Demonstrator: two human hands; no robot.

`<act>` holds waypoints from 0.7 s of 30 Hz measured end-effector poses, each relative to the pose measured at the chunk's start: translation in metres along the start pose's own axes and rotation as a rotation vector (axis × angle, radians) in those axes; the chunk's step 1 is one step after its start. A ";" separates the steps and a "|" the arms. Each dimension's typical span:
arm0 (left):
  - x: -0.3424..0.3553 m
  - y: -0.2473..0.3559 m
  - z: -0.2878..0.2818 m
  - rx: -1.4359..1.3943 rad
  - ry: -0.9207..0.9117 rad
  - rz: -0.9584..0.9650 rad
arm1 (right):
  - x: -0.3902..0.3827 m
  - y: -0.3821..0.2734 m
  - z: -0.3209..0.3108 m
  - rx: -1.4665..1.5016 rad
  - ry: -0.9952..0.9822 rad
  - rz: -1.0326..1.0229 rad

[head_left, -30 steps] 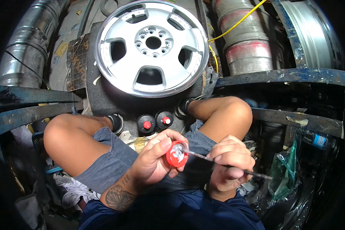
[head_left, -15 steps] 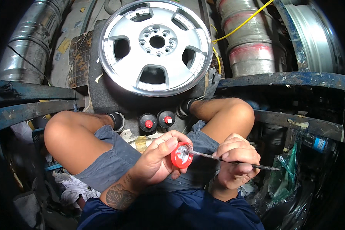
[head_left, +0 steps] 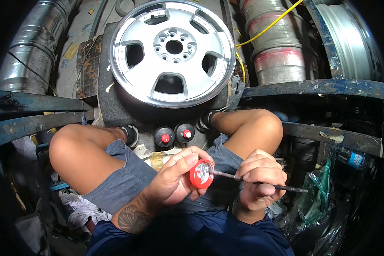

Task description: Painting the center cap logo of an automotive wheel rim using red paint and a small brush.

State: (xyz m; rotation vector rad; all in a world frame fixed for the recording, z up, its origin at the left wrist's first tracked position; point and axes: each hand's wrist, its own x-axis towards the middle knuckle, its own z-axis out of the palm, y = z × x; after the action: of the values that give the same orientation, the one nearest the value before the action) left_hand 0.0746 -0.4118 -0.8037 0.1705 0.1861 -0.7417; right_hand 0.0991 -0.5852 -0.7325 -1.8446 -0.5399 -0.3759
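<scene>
My left hand [head_left: 177,175] is closed around a small red cap [head_left: 197,182], its open side tilted toward my right. Silvery paint [head_left: 203,171] coats the inside of the cap. Between the fingers of my right hand [head_left: 263,177] is a thin, dark paintbrush [head_left: 226,174], held nearly level. The brush's tip is at the paint in the cap, and the handle's end sticks out past my right hand. Beyond both hands, a silver car wheel rim [head_left: 175,79] with a polished lip lies face up on a dark padded support [head_left: 115,99].
Two dark bottles with red tops [head_left: 163,135] stand between my feet. Stacked metal rims [head_left: 281,64] rise at the right, more [head_left: 27,64] at the left. Blue metal bars [head_left: 315,88] flank my legs. A yellow cable [head_left: 269,26] crosses the far right. Green plastic [head_left: 318,196] hangs beside my right hand.
My right hand and the paintbrush have shifted slightly left, with the handle's end lower. The cap has turned a little in my left hand.
</scene>
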 end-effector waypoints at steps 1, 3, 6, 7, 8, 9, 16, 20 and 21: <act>0.000 0.000 -0.001 -0.003 0.004 -0.003 | 0.000 0.001 0.001 0.001 0.000 0.000; -0.001 0.000 -0.001 -0.006 0.001 -0.012 | -0.002 0.002 0.003 0.099 0.094 0.028; -0.001 0.000 -0.001 -0.025 -0.003 -0.022 | -0.003 0.004 0.008 0.202 0.184 0.142; 0.000 0.000 0.000 -0.043 -0.002 -0.024 | -0.006 0.009 0.007 0.198 0.188 0.142; 0.000 -0.001 0.001 -0.041 -0.006 -0.027 | -0.006 0.010 0.007 0.226 0.210 0.176; 0.000 -0.002 0.003 -0.024 0.020 -0.024 | -0.005 0.012 0.008 0.259 0.230 0.210; -0.001 -0.001 0.007 0.004 0.045 -0.034 | -0.004 0.019 0.008 0.302 0.270 0.279; -0.001 -0.001 0.007 -0.005 0.041 -0.029 | 0.000 0.019 0.013 0.220 0.313 0.289; -0.001 -0.001 0.006 -0.006 0.032 -0.025 | 0.000 0.019 0.013 0.220 0.312 0.290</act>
State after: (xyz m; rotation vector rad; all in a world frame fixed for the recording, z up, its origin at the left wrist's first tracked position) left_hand 0.0738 -0.4132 -0.7978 0.1743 0.2209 -0.7634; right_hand 0.1092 -0.5783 -0.7514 -1.5835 -0.0928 -0.3818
